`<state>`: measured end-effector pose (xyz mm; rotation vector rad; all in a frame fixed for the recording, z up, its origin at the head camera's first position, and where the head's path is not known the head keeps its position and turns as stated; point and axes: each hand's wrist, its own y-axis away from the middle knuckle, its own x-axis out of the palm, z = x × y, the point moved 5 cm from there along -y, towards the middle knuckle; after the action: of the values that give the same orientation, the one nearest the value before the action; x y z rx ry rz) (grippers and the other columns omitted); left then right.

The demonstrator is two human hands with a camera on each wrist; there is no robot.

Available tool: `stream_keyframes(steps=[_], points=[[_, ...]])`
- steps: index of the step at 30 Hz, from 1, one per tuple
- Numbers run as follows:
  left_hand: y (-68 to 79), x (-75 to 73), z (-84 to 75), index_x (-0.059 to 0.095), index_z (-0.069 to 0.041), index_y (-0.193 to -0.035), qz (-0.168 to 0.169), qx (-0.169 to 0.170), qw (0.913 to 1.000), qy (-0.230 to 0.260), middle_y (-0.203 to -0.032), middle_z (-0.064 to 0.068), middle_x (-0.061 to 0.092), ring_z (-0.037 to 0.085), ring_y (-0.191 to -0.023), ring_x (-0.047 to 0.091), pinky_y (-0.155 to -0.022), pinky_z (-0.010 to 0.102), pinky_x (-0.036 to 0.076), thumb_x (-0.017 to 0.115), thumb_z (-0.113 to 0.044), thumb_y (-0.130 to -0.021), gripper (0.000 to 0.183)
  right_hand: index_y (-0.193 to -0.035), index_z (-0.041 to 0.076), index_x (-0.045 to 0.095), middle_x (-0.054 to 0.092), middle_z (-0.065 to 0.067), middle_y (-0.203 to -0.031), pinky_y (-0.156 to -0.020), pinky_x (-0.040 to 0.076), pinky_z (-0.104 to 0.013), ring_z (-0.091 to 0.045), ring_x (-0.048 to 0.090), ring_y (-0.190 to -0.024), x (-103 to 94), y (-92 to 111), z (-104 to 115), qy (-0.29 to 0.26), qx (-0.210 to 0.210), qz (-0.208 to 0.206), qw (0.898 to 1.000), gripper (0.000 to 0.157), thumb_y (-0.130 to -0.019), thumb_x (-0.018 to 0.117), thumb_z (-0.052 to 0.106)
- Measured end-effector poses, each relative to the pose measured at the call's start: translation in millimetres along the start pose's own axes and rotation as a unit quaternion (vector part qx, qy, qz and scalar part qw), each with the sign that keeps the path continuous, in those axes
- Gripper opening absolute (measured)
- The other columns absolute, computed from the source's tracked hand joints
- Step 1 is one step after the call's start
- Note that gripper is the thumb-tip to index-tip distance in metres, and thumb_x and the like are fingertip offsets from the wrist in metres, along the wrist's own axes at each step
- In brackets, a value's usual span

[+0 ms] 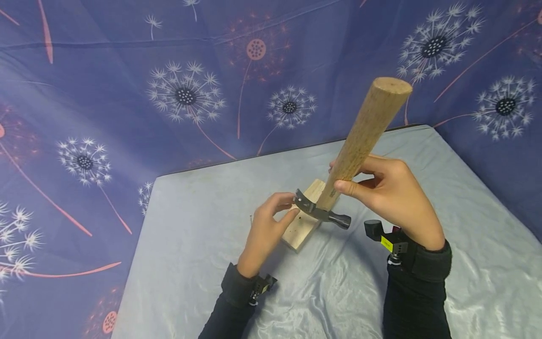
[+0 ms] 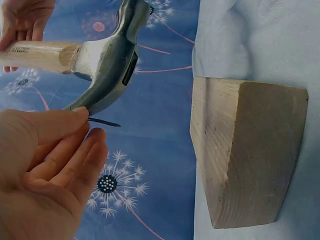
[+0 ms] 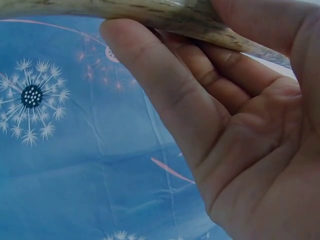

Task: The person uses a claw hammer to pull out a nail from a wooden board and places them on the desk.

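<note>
My right hand (image 1: 391, 197) grips the wooden handle of a claw hammer (image 1: 360, 136) between thumb and fingers. The handle slants up to the right, with its dark metal head at the bottom, above a wooden block (image 1: 298, 230). My left hand (image 1: 264, 230) is at the claw end of that head. In the left wrist view its thumb and forefinger pinch a thin dark nail (image 2: 106, 122) right at the claw's tip; part of the nail is hidden by the fingers. The block lies on the cloth below, small dark marks on its top face.
A pale blue satin cloth (image 1: 203, 263) with wrinkles covers the table. Behind it hangs a blue-purple curtain (image 1: 127, 127) printed with dandelions. A tiny thin upright object (image 1: 251, 219) shows left of my left hand. Both wrists wear black camera mounts.
</note>
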<state>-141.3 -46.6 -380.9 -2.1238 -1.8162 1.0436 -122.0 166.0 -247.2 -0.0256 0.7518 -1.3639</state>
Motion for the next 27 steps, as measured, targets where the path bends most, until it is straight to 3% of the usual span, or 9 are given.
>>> stream_keyframes(steps=[5, 8, 13, 18, 21, 27], points=[[-4.6, -6.2, -19.3, 0.057, 0.005, -0.115, 0.006, -0.015, 0.9992, 0.036, -0.111, 0.017, 0.062, 0.031, -0.097, 0.065, -0.085, 0.039, 0.05, 0.07, 0.007, -0.083, 0.034, -0.117, 0.015, 0.07, 0.067, 0.009, -0.109, -0.07, 0.053, -0.028, -0.01, 0.064, -0.099, 0.5, 0.7, -6.6, -0.007, -0.012, 0.003, 1.0, 0.035, -0.083, 0.076, 0.013], [-5.2, -5.7, -20.5, 0.055, 0.007, -0.115, 0.017, -0.027, 0.9979, 0.056, -0.111, 0.018, 0.062, 0.032, -0.098, 0.065, -0.084, 0.038, 0.05, 0.068, 0.009, -0.083, 0.034, -0.119, 0.021, 0.07, 0.067, 0.011, -0.11, -0.069, 0.053, -0.028, -0.009, 0.063, -0.101, 1.3, 1.6, -13.4, 0.003, -0.026, 0.006, 1.0, 0.039, -0.081, 0.078, 0.015], [-2.0, 1.7, -8.2, 0.052, 0.008, -0.113, 0.031, -0.032, 0.997, 0.063, -0.108, 0.02, 0.061, 0.033, -0.097, 0.065, -0.083, 0.037, 0.051, 0.065, 0.011, -0.085, 0.031, -0.122, 0.026, 0.068, 0.066, 0.012, -0.113, -0.069, 0.053, -0.027, -0.008, 0.062, -0.102, 2.9, 4.0, -18.3, 0.012, -0.049, 0.021, 0.999, 0.044, -0.08, 0.079, 0.015], [3.0, 6.4, 10.1, 0.055, -0.002, -0.112, 0.018, -0.032, 0.998, 0.052, -0.108, 0.009, 0.062, 0.022, -0.095, 0.066, -0.081, 0.029, 0.051, 0.066, 0.007, -0.086, 0.03, -0.12, 0.025, 0.069, 0.067, 0.012, -0.111, -0.069, 0.053, -0.027, -0.009, 0.063, -0.1, 0.5, 5.7, -16.3, 0.007, -0.048, 0.02, 0.999, 0.042, -0.081, 0.078, 0.013], [4.1, 4.5, 10.6, 0.057, -0.006, -0.112, 0.006, -0.021, 0.9982, 0.057, -0.108, 0.004, 0.062, 0.017, -0.095, 0.066, -0.079, 0.028, 0.051, 0.063, 0.008, -0.085, 0.031, -0.12, 0.024, 0.069, 0.067, 0.01, -0.111, -0.069, 0.053, -0.027, -0.01, 0.064, -0.099, -0.4, 6.2, -15.2, -0.001, -0.048, 0.021, 0.999, 0.042, -0.081, 0.078, 0.012], [-2.6, -8.3, -19.1, 0.059, 0.004, -0.107, -0.004, -0.011, 0.9984, 0.055, -0.103, 0.015, 0.063, 0.028, -0.091, 0.067, -0.077, 0.031, 0.053, 0.061, 0.012, -0.085, 0.023, -0.119, 0.027, 0.069, 0.067, 0.011, -0.111, -0.071, 0.053, -0.028, -0.01, 0.063, -0.1, 0.9, 6.6, -15.7, -0.004, -0.045, 0.032, 0.998, 0.042, -0.081, 0.078, 0.013]])
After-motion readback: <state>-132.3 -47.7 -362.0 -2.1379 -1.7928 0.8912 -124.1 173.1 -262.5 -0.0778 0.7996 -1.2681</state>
